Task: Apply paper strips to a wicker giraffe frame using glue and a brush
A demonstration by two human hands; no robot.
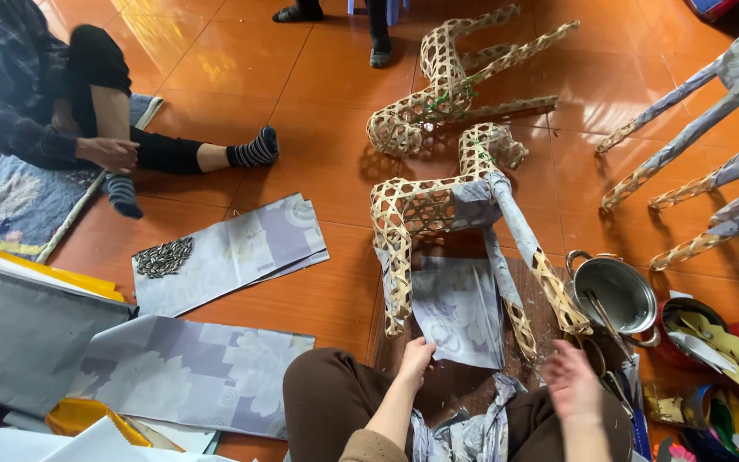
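Orange tiled floor, with grey floral paper sheets spread at 8 o'clock and a second stack nearer centre bearing a heap of dark seeds. At centre, a woven bamboo animal frame lies partly wrapped in grey paper; a bare frame lies at 12 o'clock and covered ones at 2 o'clock. A metal pot sits at 3 o'clock. The grey paper piece lies under the frame's legs — the left hand, fingers curled, presses its lower edge. The right hand, at 5 o'clock, is open, blurred, holding nothing. A seated person occupies 10 o'clock.
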